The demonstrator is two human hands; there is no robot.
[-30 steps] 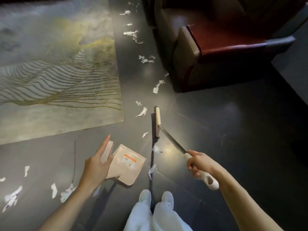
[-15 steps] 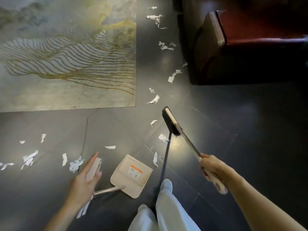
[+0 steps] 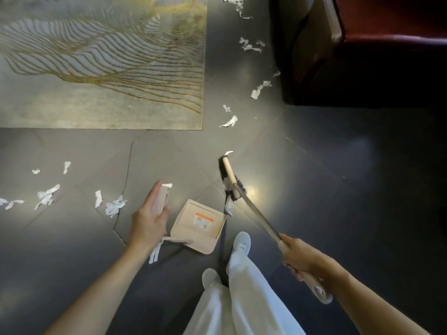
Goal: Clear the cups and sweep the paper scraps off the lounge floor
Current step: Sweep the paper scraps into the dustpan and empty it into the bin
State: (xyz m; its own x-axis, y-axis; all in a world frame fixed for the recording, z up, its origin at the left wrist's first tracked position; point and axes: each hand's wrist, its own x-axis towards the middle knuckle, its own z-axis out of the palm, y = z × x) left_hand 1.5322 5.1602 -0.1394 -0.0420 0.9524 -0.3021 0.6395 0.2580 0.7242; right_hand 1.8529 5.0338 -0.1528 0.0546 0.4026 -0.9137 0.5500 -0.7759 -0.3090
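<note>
The right hand [image 3: 300, 259] grips the broom [image 3: 254, 213], its head low just beyond the dustpan [image 3: 198, 226], which the left hand [image 3: 150, 221] holds by its handle. Paper scraps [image 3: 228, 122] lie scattered over the floor [image 3: 314, 165]; short, low strokes towards a flat-lying pan lip should gather the nearest.

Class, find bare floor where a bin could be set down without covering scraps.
Free: the dark floor right of the broom, up to the armchair; also the band between rug and dustpan. Crowded: scraps between rug and armchair, and left of the dustpan.
</note>
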